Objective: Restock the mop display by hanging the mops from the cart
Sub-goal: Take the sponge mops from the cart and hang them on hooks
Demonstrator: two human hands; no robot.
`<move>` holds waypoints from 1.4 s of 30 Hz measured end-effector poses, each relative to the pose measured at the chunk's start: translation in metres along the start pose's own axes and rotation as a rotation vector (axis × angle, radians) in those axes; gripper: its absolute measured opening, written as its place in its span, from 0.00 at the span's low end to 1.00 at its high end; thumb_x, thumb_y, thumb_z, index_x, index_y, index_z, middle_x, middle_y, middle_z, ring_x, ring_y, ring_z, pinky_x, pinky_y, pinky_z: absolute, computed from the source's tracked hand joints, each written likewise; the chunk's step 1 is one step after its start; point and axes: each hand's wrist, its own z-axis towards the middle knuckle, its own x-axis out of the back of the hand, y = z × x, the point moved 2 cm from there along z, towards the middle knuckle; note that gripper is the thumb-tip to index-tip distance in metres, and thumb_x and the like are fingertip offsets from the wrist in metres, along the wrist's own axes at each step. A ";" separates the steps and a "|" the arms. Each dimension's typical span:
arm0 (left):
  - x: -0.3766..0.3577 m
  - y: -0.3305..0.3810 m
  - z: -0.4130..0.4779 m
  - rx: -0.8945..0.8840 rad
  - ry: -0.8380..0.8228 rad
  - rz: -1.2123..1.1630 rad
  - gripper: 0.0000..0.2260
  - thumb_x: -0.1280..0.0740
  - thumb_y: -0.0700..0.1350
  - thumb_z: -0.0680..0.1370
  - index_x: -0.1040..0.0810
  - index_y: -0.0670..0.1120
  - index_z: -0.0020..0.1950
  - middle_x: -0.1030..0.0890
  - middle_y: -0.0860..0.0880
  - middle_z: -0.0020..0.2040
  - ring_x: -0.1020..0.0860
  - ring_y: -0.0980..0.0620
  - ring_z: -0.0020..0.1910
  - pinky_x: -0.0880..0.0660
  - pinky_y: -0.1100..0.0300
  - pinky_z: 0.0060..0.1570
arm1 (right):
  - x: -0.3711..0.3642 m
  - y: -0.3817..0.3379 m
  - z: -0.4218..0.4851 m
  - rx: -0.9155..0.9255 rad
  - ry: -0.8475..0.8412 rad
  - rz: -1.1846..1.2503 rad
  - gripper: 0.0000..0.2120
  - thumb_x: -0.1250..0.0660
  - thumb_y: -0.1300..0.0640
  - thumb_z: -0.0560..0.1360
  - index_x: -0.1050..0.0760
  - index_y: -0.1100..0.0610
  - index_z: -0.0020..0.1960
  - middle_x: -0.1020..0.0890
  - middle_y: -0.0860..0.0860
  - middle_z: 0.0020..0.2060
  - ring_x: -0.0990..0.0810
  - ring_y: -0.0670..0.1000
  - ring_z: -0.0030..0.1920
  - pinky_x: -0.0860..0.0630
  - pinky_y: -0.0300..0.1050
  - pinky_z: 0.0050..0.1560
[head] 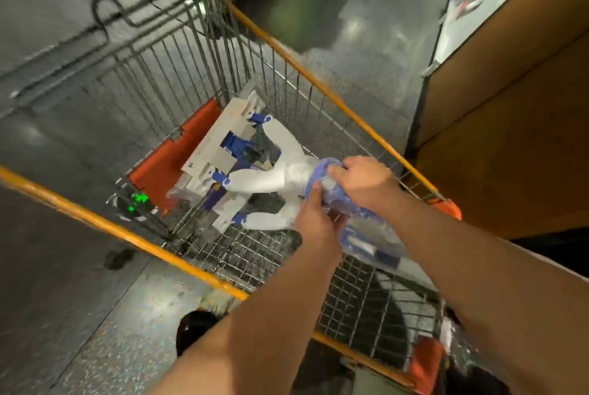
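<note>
Head view, looking down: at 5 o'clock of centre the left hand (314, 219) curls round a plastic-wrapped mop (361, 230) from below, thumb against the blue edge of the wrap. Just above it, the right hand (363, 178) clamps over the same bundle from the top, fingers bent onto the wrap. Both hands grip it; neither is spread. The wrapped mop sits low inside the shopping cart (127, 232), near its right-hand side, and I cannot tell whether it is clear of the wire floor.

Towards 10 o'clock from the hands, more of the stock lies in the basket: white mop heads (283, 171) with blue clips, and grey cardboard sleeves (220, 139) over them. Beyond these, an orange panel (178, 158) lines the cart's far end. A brown shelf unit (510, 114) stands at 2 o'clock.

Judging by looks, the mop is light and soft in the head. The film wrap is likely slick and will crumple, so a squeeze round the bundle may slide. Holding the stiffer clip or card end should serve better for hanging. Blur hides any hanging hole.
</note>
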 end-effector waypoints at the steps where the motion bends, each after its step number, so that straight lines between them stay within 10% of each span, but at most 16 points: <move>1: -0.005 0.006 -0.010 -0.012 -0.026 0.005 0.15 0.36 0.48 0.81 0.23 0.39 0.61 0.18 0.45 0.37 0.19 0.51 0.31 0.23 0.63 0.27 | 0.011 -0.004 -0.009 0.017 0.029 0.004 0.20 0.46 0.45 0.81 0.26 0.59 0.42 0.21 0.62 0.52 0.23 0.61 0.54 0.36 0.46 0.43; 5: -0.022 0.029 -0.047 -0.108 -0.095 0.080 0.14 0.34 0.48 0.80 0.24 0.42 0.62 0.17 0.40 0.51 0.17 0.44 0.47 0.19 0.51 0.49 | 0.048 -0.019 -0.043 0.033 0.164 0.119 0.19 0.44 0.46 0.80 0.27 0.59 0.40 0.22 0.64 0.50 0.23 0.62 0.50 0.35 0.47 0.42; 10: -0.036 0.056 -0.081 -0.239 -0.191 0.192 0.15 0.36 0.46 0.80 0.24 0.41 0.65 0.19 0.37 0.58 0.19 0.40 0.55 0.21 0.53 0.46 | 0.076 -0.033 -0.079 0.035 0.320 0.262 0.19 0.44 0.48 0.80 0.33 0.56 0.34 0.20 0.65 0.51 0.23 0.63 0.51 0.36 0.47 0.41; 25: -0.095 0.117 -0.183 -0.362 -0.597 0.582 0.09 0.32 0.48 0.78 0.27 0.44 0.46 0.23 0.49 0.36 0.26 0.55 0.31 0.30 0.65 0.28 | 0.145 -0.070 -0.174 -0.340 0.955 0.797 0.17 0.43 0.47 0.81 0.23 0.57 0.44 0.19 0.60 0.49 0.22 0.61 0.51 0.35 0.45 0.42; 35: -0.047 0.050 -0.271 -0.312 -0.974 0.786 0.08 0.36 0.48 0.81 0.19 0.49 0.47 0.17 0.43 0.49 0.19 0.50 0.47 0.24 0.50 0.49 | 0.120 -0.056 -0.288 -0.587 1.380 1.236 0.18 0.39 0.49 0.79 0.26 0.58 0.35 0.23 0.54 0.34 0.24 0.53 0.38 0.26 0.53 0.44; 42: -0.023 -0.003 -0.350 -0.303 -1.221 0.941 0.07 0.38 0.48 0.81 0.23 0.50 0.45 0.19 0.44 0.45 0.20 0.45 0.47 0.23 0.45 0.53 | 0.102 -0.031 -0.408 -0.526 1.519 1.424 0.14 0.38 0.53 0.80 0.20 0.60 0.44 0.17 0.63 0.46 0.18 0.59 0.47 0.22 0.55 0.52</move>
